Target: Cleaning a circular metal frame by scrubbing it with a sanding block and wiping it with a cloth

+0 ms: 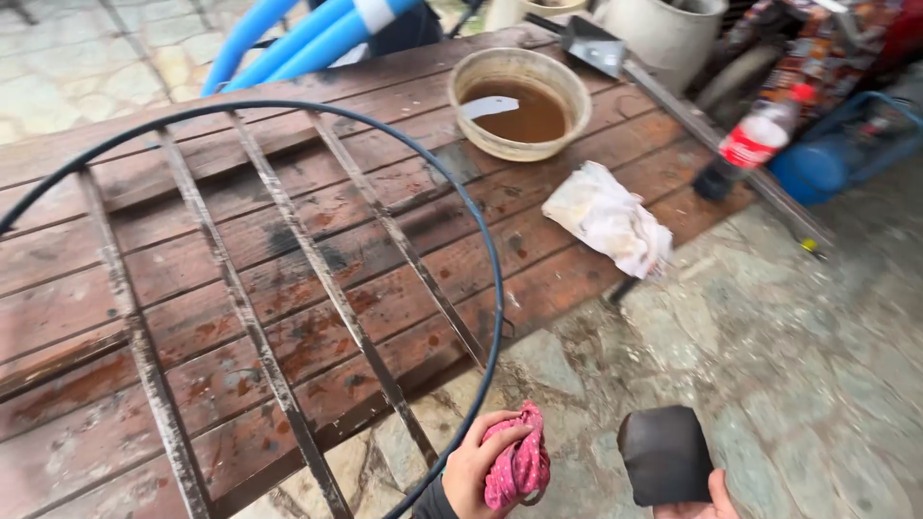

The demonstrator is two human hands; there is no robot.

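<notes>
Left hand (478, 468) curled tight around pink rag (519, 464) | right hand (700, 502) gripping dark block (664, 455)

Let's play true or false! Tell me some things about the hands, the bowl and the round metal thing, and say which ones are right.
1. The left hand holds a pink cloth. True.
2. The right hand holds a red bottle. False: it holds a dark block; the bottle lies at the far edge of the wooden table.
3. The bowl has brown liquid in it. True.
4. The round metal grate stands upright on the stone floor. False: it lies flat on the table.
5. A crumpled white rag lies on the table near the bowl. True.
</notes>
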